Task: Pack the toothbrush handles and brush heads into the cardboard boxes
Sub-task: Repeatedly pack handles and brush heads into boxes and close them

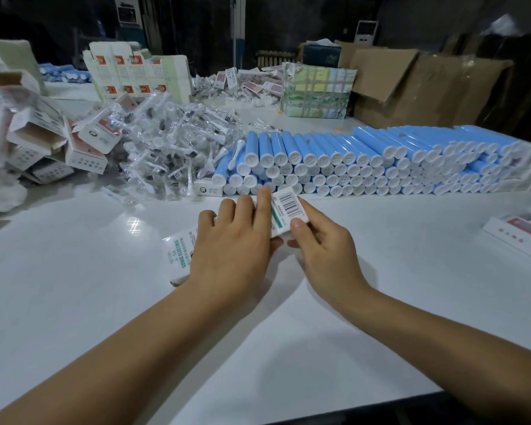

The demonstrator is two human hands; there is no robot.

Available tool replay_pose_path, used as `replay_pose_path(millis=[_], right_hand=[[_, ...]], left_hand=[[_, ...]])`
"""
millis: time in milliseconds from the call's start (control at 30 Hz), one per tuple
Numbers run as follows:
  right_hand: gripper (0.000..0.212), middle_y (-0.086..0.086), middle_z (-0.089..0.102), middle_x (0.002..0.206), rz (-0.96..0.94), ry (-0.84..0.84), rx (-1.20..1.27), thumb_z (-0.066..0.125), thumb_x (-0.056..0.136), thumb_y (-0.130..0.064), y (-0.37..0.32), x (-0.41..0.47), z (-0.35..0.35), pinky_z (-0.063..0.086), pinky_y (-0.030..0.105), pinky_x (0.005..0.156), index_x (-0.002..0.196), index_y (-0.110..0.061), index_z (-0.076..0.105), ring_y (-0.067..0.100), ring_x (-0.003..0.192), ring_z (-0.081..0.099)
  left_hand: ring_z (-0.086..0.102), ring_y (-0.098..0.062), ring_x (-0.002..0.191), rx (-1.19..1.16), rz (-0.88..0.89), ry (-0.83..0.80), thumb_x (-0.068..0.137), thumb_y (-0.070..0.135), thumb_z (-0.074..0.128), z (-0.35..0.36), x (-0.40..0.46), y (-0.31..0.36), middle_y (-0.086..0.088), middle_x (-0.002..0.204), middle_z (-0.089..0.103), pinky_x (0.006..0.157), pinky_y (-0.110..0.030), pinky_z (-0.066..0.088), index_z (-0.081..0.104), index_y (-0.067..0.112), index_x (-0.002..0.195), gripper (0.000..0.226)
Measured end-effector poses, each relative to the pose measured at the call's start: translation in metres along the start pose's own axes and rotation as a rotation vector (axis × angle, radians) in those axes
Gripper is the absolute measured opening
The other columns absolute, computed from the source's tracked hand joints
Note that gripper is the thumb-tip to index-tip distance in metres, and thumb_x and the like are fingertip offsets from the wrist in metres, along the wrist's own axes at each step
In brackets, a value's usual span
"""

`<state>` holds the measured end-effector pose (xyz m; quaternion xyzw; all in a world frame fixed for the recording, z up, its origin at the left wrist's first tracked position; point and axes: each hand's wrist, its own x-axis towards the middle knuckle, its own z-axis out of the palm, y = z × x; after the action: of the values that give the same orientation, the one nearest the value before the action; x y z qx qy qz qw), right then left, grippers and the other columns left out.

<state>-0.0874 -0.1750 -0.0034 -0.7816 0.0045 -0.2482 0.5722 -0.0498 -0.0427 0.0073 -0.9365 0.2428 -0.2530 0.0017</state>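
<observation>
A white printed cardboard box point(180, 250) lies on the white table point(74, 271) in front of me. My left hand point(233, 240) lies across its middle with fingers laid over it. My right hand point(322, 243) pinches the barcode end flap point(290, 204) between thumb and fingers. Behind them runs a long stack of blue toothbrush handles point(365, 161) with white end caps. Left of that is a heap of brush heads point(172, 148) in clear wrappers. Whether anything is inside the box is hidden.
Open empty boxes point(43, 142) are piled at the left. Packed boxes point(521, 231) lie at the right edge. At the back stand flat box sheets point(135, 75), a taped carton point(318, 90) and brown cardboard point(411, 84).
</observation>
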Motion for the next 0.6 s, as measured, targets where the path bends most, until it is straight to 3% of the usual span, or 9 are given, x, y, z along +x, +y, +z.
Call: replay_pose_path(millis=[100, 167, 233, 300, 333, 400, 467, 533, 600], right_hand=[[0.035, -0.008, 0.062, 0.119, -0.017, -0.011, 0.120, 0.047, 0.098, -0.023, -0.007, 0.003, 0.000, 0.051, 0.034, 0.092, 0.133, -0.028, 0.047, 0.004, 0.105, 0.060], [0.045, -0.007, 0.058, 0.127, -0.044, 0.009, 0.172, 0.041, 0.092, -0.034, -0.008, 0.004, -0.003, 0.050, 0.029, 0.090, 0.137, -0.025, 0.045, 0.008, 0.111, 0.057], [0.044, -0.014, 0.055, 0.125, -0.059, 0.020, 0.152, 0.039, 0.088, -0.038, -0.008, 0.004, -0.006, 0.048, 0.027, 0.090, 0.130, -0.031, 0.046, 0.008, 0.112, 0.055], [0.039, -0.020, 0.051, 0.123, -0.069, -0.025, 0.062, 0.040, 0.085, -0.044, -0.006, 0.003, -0.006, 0.044, 0.019, 0.087, 0.124, -0.041, 0.043, -0.001, 0.109, 0.052], [0.040, -0.021, 0.049, 0.122, -0.065, -0.061, 0.016, 0.043, 0.083, -0.049, -0.005, 0.002, -0.005, 0.042, 0.013, 0.085, 0.123, -0.045, 0.042, -0.006, 0.107, 0.049], [0.058, -0.023, 0.045, 0.123, -0.064, -0.139, -0.117, 0.047, 0.075, -0.063, -0.005, -0.001, 0.000, 0.038, 0.008, 0.083, 0.130, -0.047, 0.039, -0.009, 0.108, 0.044], [0.074, -0.021, 0.041, 0.124, -0.112, -0.199, -0.326, 0.047, 0.073, -0.066, -0.003, -0.003, 0.007, 0.036, 0.009, 0.087, 0.141, -0.039, 0.035, -0.004, 0.114, 0.039], [0.072, -0.018, 0.039, 0.119, -0.180, -0.229, -0.484, 0.045, 0.079, -0.063, -0.002, -0.004, 0.013, 0.032, 0.006, 0.084, 0.144, -0.035, 0.033, -0.001, 0.111, 0.034], [0.065, -0.014, 0.040, 0.111, -0.237, -0.236, -0.562, 0.041, 0.085, -0.056, -0.001, -0.006, 0.015, 0.031, 0.006, 0.080, 0.145, -0.032, 0.035, 0.003, 0.106, 0.034]], left_hand=[[0.037, -0.027, 0.119, -0.174, -0.038, 0.035, 0.085, 0.056, 0.016, -0.005, 0.010, -0.002, -0.007, 0.135, 0.039, 0.089, -0.038, 0.031, 0.007, 0.013, 0.152, 0.080], [0.043, -0.028, 0.113, -0.542, -0.013, 0.179, 0.093, 0.050, 0.027, -0.011, 0.015, -0.003, -0.011, 0.129, 0.045, 0.088, -0.039, 0.036, 0.019, 0.011, 0.150, 0.069], [0.049, -0.016, 0.108, -1.040, 0.008, 0.280, 0.098, 0.043, 0.036, -0.019, 0.015, -0.004, -0.002, 0.121, 0.053, 0.088, -0.028, 0.042, 0.036, 0.020, 0.140, 0.049], [0.055, 0.008, 0.095, -1.505, -0.230, 0.244, 0.095, 0.051, 0.037, -0.028, 0.013, -0.004, 0.024, 0.104, 0.061, 0.081, -0.010, 0.045, 0.046, 0.036, 0.119, 0.029], [0.058, 0.008, 0.091, -1.736, -0.425, 0.179, 0.093, 0.052, 0.037, -0.030, 0.014, -0.005, 0.026, 0.098, 0.063, 0.083, -0.014, 0.048, 0.049, 0.036, 0.116, 0.030], [0.063, -0.010, 0.095, -2.151, -0.758, -0.002, 0.098, 0.047, 0.036, -0.026, 0.017, -0.008, 0.005, 0.107, 0.067, 0.086, -0.034, 0.051, 0.051, 0.022, 0.123, 0.038], [0.064, -0.026, 0.097, -2.386, -0.944, -0.109, 0.100, 0.045, 0.036, -0.026, 0.017, -0.012, -0.013, 0.111, 0.066, 0.084, -0.046, 0.050, 0.055, 0.009, 0.115, 0.043], [0.060, -0.036, 0.106, -2.529, -1.023, -0.134, 0.100, 0.045, 0.038, -0.024, 0.013, -0.014, -0.020, 0.117, 0.063, 0.095, -0.054, 0.044, 0.054, 0.004, 0.117, 0.047], [0.056, -0.036, 0.115, -2.599, -1.054, -0.107, 0.098, 0.039, 0.041, -0.019, 0.010, -0.014, -0.017, 0.123, 0.059, 0.104, -0.052, 0.039, 0.051, 0.001, 0.126, 0.048]])
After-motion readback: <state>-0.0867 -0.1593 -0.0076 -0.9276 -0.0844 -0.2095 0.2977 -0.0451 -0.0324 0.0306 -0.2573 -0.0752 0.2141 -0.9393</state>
